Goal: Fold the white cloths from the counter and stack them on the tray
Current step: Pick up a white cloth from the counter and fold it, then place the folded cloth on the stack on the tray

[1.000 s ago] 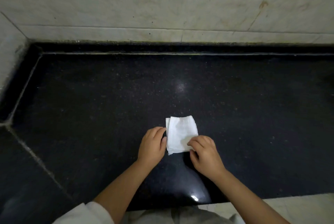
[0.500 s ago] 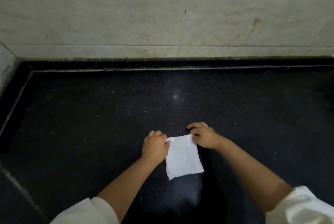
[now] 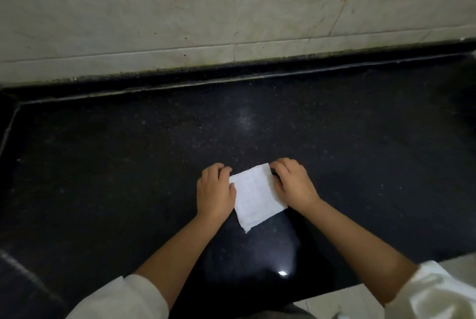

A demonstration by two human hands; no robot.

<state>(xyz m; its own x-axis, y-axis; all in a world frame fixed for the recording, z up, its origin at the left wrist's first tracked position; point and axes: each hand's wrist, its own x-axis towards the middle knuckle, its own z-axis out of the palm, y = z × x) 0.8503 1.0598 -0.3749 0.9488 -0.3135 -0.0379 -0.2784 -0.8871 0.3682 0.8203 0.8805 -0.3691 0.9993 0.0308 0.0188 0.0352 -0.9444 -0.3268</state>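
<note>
Fingers (image 3: 221, 171) of both hands pinch the folded white cloth's (image 3: 255, 197) far corners.

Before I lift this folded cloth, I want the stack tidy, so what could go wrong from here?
The folded white cloth lies skewed on the dark counter, and its near corner shows loose layers that may fan open when lifted. The left hand and right hand touch only its side edges, so the middle could sag. No tray is in view, so the carry may be long.
</note>
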